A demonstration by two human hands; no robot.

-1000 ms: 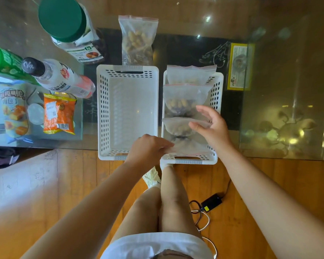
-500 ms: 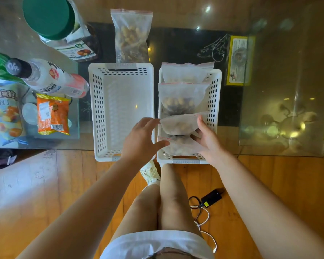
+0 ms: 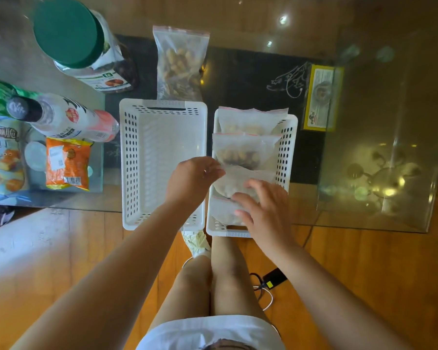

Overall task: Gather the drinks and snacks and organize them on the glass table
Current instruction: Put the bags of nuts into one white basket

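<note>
Two white perforated plastic baskets are sitting side by side at the near edge of the glass table [image 3: 276, 29]. The left basket [image 3: 127, 160] is showing only its bare floor, while the right basket [image 3: 287, 145] is holding a row of clear zip bags of nuts, overlapping one another. The left hand [image 3: 191, 179] is pinching the left edge of the third zip bag [image 3: 238, 181] (fingers curled over the plastic). The right hand [image 3: 266, 210] is lying over the nearest bags with its fingers spread and fairly straight, pressing down rather than gripping. Another clear zip bag of nuts [image 3: 180, 64] is lying on the glass just beyond the left basket. To the left are standing a green-lidded clear jar [image 3: 81, 44] and a white drink bottle with a black cap [image 3: 61, 117], with an orange snack packet [image 3: 67, 164] and a pale blue snack packet [image 3: 3, 157] near them.
</note>
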